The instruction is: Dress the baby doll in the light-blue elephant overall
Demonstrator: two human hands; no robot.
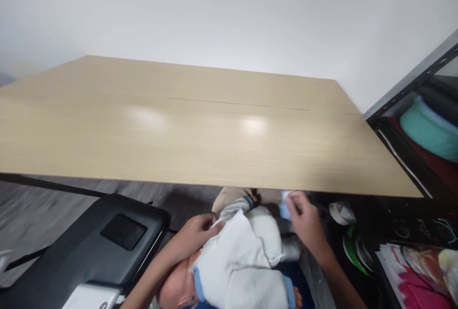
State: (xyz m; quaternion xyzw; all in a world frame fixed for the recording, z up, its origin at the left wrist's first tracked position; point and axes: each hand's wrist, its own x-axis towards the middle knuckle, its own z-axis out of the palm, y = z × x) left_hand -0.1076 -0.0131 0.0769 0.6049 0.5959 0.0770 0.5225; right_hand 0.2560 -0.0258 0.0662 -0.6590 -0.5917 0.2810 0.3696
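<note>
A baby doll in a white outfit with blue trim (239, 256) lies across the person's lap, its head at the lower left. My left hand (200, 230) rests at the doll's upper side, thumb and fingers closed on the white cloth. To the right of the doll, my right hand (300, 208) is raised near the table edge, its fingers pinched on a small blue and white item (285, 207), blurred.
A wooden table (214, 146) spans the view ahead. On the left, a black chair (82, 242) holds a phone (123, 231) and a white device (91, 297). Shelving with a teal item (429, 127) and a pink item (422, 290) stand at the right.
</note>
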